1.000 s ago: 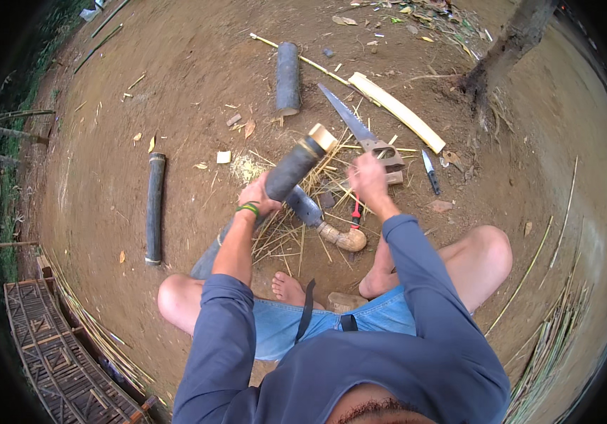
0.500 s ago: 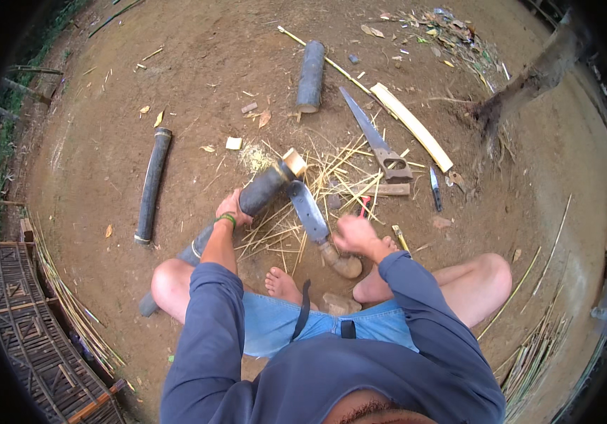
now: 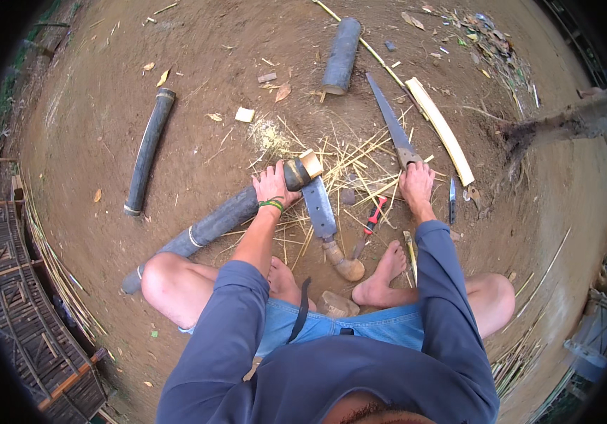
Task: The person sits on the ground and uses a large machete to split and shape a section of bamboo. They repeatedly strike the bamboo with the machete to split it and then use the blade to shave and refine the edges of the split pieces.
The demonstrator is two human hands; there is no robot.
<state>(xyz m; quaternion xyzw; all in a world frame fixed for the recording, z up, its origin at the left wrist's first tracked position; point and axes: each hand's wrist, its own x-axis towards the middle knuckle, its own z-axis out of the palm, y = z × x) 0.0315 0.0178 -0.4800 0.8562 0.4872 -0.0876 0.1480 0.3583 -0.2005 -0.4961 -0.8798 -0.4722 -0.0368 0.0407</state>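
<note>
Left grip [image 3: 275, 185]: clasped over the bamboo tube [image 3: 224, 214], just behind its pale cut end.
Right grip [image 3: 417, 185]: on the handle of the saw [image 3: 386, 116], fingers bent over it; cannot tell whether fully closed.
Bamboo tube: slants from the left grip to beside the left knee [image 3: 165, 275].
Between the grips: wooden-handled chopper [image 3: 321, 210], red-and-black tool [image 3: 375, 215], scattered pale splinters [image 3: 367, 159].
Right of the saw: small knife [image 3: 452, 201], pale split strip [image 3: 441, 131].
Farther out: short dark section [image 3: 341, 56] ahead, slim dark tube [image 3: 150, 152] leftward.
</note>
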